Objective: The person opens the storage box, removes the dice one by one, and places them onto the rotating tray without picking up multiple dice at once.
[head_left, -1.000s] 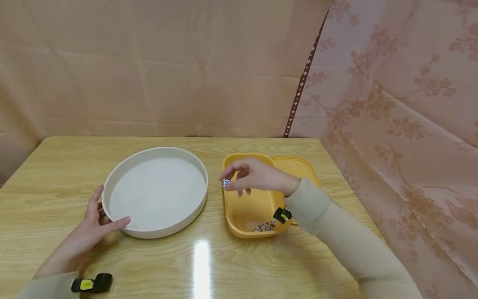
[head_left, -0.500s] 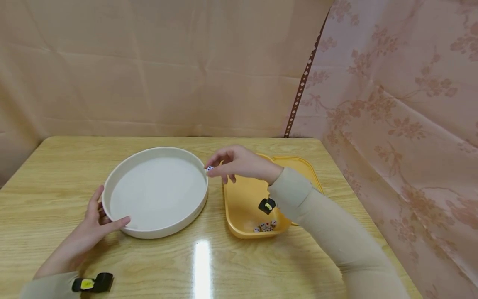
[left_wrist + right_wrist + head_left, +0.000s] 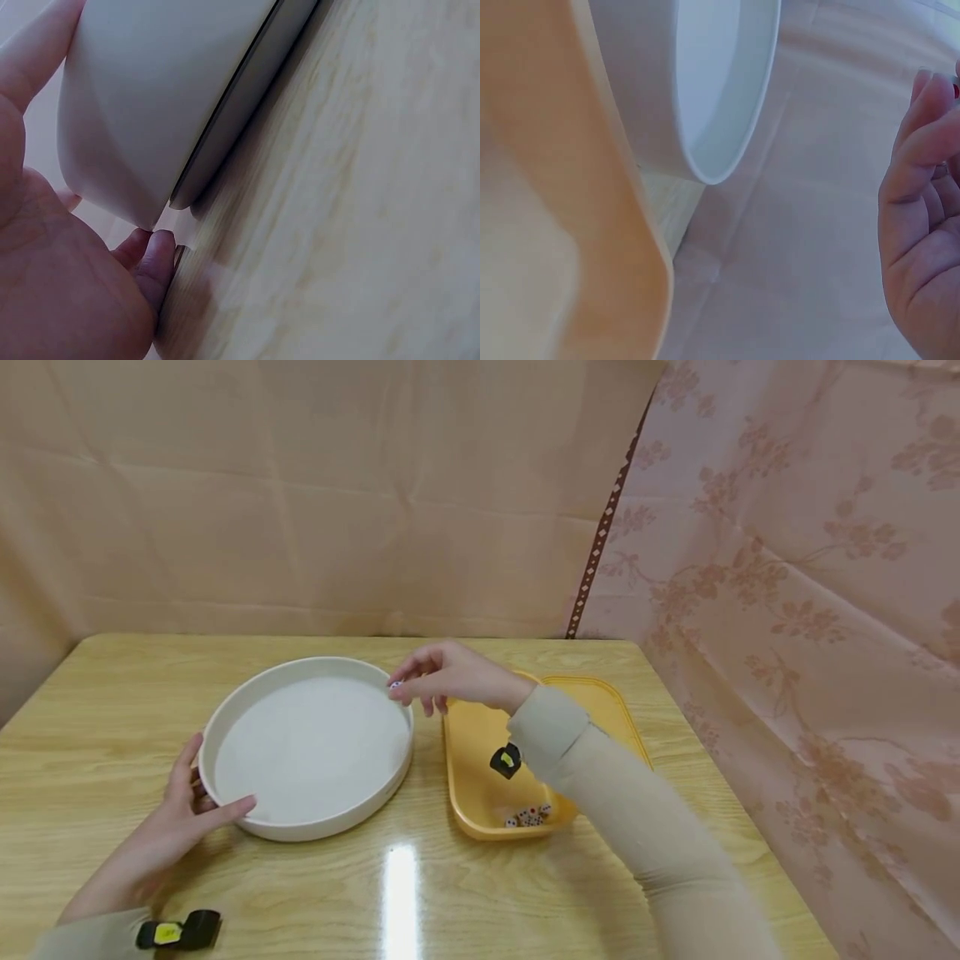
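Observation:
My left hand (image 3: 180, 814) holds the left side of a round white tray (image 3: 311, 752), its thumb over the rim and its fingers against the outer wall. In the left wrist view the fingertips (image 3: 156, 259) touch the tray's lower edge. Over the tray's right rim, my right hand (image 3: 461, 675) pinches a white die (image 3: 395, 684) with dark pips between thumb and fingers. A yellow-orange plastic box (image 3: 480, 760) stands to the right of the tray, partly beneath the right forearm. Several dice (image 3: 528, 817) lie at its near end.
A yellow lid (image 3: 600, 710) lies on the wooden table (image 3: 300, 893) to the right of the box, partly covered by the right sleeve. A beige curtain (image 3: 322, 502) hangs behind the table, and a pink floral cloth (image 3: 810, 610) on the right.
My right hand has moved left with the die, from above the box to the tray's right rim. The left hand has kept its hold on the tray.

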`<action>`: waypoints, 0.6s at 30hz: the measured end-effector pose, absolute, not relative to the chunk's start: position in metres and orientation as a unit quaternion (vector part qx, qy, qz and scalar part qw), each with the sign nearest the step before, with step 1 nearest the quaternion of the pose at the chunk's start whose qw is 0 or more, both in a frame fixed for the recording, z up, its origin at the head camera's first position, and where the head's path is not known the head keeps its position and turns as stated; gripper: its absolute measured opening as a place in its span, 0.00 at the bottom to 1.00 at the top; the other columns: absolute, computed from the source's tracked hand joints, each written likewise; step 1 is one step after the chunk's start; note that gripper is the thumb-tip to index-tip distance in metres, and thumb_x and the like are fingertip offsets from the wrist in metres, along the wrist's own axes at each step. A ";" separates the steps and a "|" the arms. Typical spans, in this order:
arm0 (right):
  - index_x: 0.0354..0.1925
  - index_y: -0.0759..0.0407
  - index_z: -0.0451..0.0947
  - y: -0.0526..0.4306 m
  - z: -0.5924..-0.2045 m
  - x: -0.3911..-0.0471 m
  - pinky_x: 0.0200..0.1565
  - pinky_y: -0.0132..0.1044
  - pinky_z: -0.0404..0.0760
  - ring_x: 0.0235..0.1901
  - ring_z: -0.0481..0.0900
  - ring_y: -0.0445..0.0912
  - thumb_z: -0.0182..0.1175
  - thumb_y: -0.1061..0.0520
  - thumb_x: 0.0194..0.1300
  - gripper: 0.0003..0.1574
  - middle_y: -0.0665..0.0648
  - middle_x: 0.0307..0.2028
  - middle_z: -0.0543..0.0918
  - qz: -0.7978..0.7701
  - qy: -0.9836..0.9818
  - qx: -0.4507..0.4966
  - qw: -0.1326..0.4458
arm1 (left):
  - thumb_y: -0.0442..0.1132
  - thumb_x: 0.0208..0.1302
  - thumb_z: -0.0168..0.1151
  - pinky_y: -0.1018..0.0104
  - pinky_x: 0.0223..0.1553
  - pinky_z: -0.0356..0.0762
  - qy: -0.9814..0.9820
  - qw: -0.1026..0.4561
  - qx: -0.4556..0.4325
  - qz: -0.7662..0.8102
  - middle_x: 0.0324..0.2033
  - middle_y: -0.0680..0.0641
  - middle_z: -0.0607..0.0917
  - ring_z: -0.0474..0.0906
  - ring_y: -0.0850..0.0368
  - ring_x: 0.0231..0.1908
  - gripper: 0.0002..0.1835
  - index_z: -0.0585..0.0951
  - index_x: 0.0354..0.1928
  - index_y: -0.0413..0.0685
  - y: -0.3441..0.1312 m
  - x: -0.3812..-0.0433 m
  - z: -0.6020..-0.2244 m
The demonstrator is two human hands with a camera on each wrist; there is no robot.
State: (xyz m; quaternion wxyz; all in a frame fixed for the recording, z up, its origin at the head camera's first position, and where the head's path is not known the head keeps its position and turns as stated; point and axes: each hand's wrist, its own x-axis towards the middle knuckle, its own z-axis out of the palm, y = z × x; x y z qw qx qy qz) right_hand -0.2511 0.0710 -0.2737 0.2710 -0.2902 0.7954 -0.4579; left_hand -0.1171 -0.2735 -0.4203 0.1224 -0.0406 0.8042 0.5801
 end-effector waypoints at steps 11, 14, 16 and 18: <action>0.48 0.59 0.82 0.050 -0.288 -0.263 0.27 0.32 0.77 0.23 0.77 0.44 0.65 0.53 0.67 0.15 0.59 0.35 0.83 -0.449 0.793 -0.285 0.298 | 0.47 0.71 0.59 0.89 0.40 0.65 0.806 0.128 -0.043 0.577 0.73 0.22 0.33 0.49 0.27 0.68 0.62 0.11 0.70 0.64 -0.277 -0.116 -0.423; 0.49 0.59 0.82 0.043 -0.291 -0.266 0.27 0.32 0.79 0.23 0.78 0.44 0.64 0.54 0.67 0.15 0.58 0.34 0.83 -0.446 0.793 -0.285 0.302 | 0.46 0.71 0.60 0.90 0.40 0.65 0.805 0.124 -0.039 0.579 0.73 0.22 0.33 0.49 0.26 0.68 0.62 0.11 0.70 0.62 -0.277 -0.117 -0.424; 0.50 0.59 0.81 0.039 -0.293 -0.268 0.28 0.33 0.80 0.24 0.78 0.44 0.64 0.54 0.67 0.15 0.58 0.35 0.84 -0.445 0.793 -0.282 0.305 | 0.45 0.71 0.60 0.90 0.40 0.65 0.804 0.120 -0.034 0.582 0.72 0.21 0.33 0.49 0.26 0.67 0.62 0.11 0.70 0.61 -0.277 -0.119 -0.425; 0.50 0.60 0.81 0.037 -0.296 -0.269 0.28 0.33 0.81 0.24 0.79 0.44 0.64 0.55 0.68 0.15 0.60 0.37 0.84 -0.442 0.795 -0.278 0.308 | 0.45 0.71 0.60 0.90 0.41 0.66 0.802 0.117 -0.030 0.584 0.72 0.21 0.34 0.51 0.27 0.67 0.62 0.11 0.70 0.60 -0.277 -0.120 -0.426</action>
